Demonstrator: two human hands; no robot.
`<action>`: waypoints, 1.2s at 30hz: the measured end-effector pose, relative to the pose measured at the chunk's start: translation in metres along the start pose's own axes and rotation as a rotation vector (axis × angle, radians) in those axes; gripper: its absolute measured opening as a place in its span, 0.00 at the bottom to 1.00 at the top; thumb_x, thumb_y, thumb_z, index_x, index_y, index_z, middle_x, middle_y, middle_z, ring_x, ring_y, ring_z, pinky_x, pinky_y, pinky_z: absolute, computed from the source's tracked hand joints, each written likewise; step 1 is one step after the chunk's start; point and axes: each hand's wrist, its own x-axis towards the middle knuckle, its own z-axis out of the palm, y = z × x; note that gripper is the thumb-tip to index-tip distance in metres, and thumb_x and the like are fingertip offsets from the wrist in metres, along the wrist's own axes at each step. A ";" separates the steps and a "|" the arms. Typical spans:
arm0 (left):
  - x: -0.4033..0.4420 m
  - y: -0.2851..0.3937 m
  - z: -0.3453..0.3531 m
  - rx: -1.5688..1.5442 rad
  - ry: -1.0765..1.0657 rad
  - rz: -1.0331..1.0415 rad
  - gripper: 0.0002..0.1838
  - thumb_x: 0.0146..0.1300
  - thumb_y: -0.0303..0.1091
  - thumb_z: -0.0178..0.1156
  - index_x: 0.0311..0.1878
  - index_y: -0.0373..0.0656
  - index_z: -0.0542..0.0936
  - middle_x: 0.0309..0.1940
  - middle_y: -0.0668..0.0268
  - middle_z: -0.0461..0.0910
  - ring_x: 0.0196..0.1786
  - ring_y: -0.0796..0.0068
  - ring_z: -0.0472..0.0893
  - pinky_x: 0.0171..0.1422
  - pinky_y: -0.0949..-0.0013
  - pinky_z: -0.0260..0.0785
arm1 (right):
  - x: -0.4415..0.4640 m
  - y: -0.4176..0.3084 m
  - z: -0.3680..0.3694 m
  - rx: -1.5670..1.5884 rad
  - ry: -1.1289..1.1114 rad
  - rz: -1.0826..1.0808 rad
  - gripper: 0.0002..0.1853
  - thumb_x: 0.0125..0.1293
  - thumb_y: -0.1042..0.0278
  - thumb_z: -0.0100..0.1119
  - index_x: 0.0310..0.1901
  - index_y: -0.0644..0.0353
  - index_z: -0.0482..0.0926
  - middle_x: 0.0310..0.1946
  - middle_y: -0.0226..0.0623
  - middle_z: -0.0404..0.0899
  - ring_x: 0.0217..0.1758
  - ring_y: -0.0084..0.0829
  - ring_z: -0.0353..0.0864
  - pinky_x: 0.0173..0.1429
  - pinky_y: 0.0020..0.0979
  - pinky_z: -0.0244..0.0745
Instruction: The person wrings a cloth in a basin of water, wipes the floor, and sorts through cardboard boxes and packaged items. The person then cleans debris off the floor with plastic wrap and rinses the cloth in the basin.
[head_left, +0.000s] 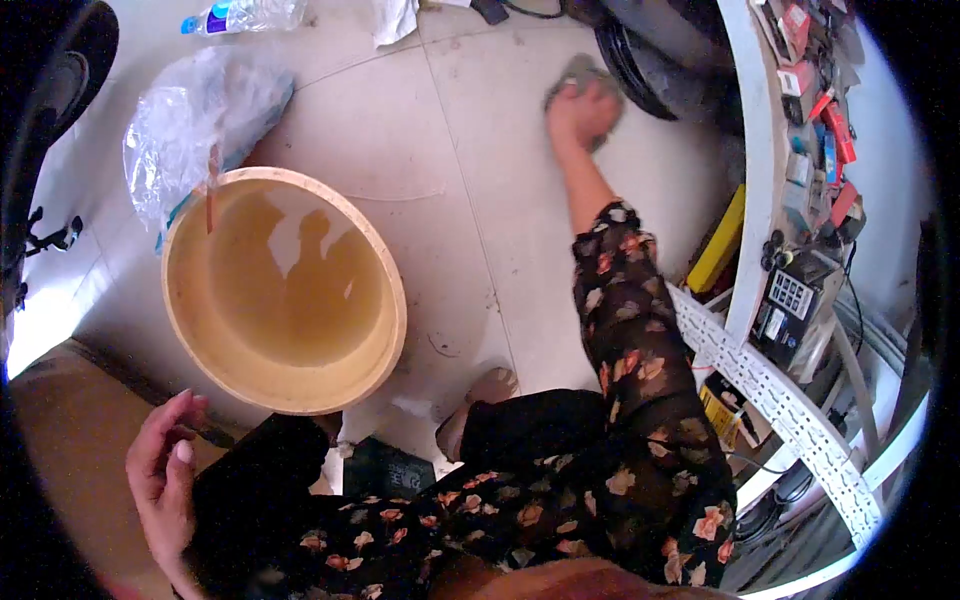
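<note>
Cloth (578, 69), grey and bunched, lies on the floor (490, 150), near the far edge of a large tile and right of the long joint that marks its left edge. The person's right hand (585, 112) is on top of it at the end of an outstretched arm, fingers bent down over the fabric; the hand is blurred, so whether it grips the cloth or only presses it cannot be told. A black rounded object (637, 65) stands just right of the cloth.

The left hand (165, 465) is raised beside the near left part of the tub's rim, loosely open with fingers slightly curled and nothing visible in it. The tub (182, 290), pale yellow, holds cloudy brownish water (300, 300) with dark reflections. A clear plastic bag (190, 120) touches or overlaps the tub's far left rim, and a plastic bottle (250, 15) lies on its side beyond.

Along the right, a white-edged shelf (757, 190) carries many small boxes (800, 170). A yellow bar (718, 245) leans close to its left edge, with a white perforated strip (785, 410) nearer the person.
</note>
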 end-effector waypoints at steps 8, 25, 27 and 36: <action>-0.003 0.033 0.018 -0.044 -0.021 0.157 0.18 0.61 0.27 0.52 0.55 0.35 0.76 0.49 0.57 0.79 0.50 0.67 0.76 0.59 0.66 0.65 | -0.106 -0.125 -0.028 0.532 -0.273 -0.781 0.23 0.51 0.70 0.62 0.52 0.51 0.77 0.54 0.47 0.70 0.61 0.51 0.65 0.65 0.49 0.60; -0.013 0.014 0.004 -0.032 0.008 0.193 0.19 0.64 0.32 0.52 0.56 0.34 0.75 0.50 0.57 0.79 0.50 0.68 0.76 0.58 0.67 0.65 | -0.055 0.087 -0.046 0.018 -0.125 0.087 0.27 0.64 0.52 0.54 0.65 0.43 0.68 0.59 0.57 0.64 0.65 0.53 0.58 0.67 0.54 0.54; -0.013 0.012 0.007 -0.063 -0.006 0.174 0.19 0.64 0.33 0.53 0.56 0.34 0.75 0.51 0.57 0.79 0.51 0.68 0.76 0.59 0.67 0.65 | -0.077 0.039 -0.042 0.055 -0.108 -0.175 0.26 0.61 0.56 0.58 0.62 0.41 0.70 0.57 0.57 0.66 0.63 0.52 0.62 0.67 0.53 0.54; -0.022 0.014 0.019 -0.034 -0.147 0.236 0.20 0.65 0.34 0.54 0.57 0.34 0.74 0.51 0.57 0.79 0.52 0.70 0.75 0.57 0.69 0.65 | -0.214 -0.066 -0.088 0.423 -0.388 -0.728 0.25 0.52 0.70 0.62 0.54 0.38 0.77 0.50 0.48 0.70 0.53 0.48 0.68 0.57 0.45 0.67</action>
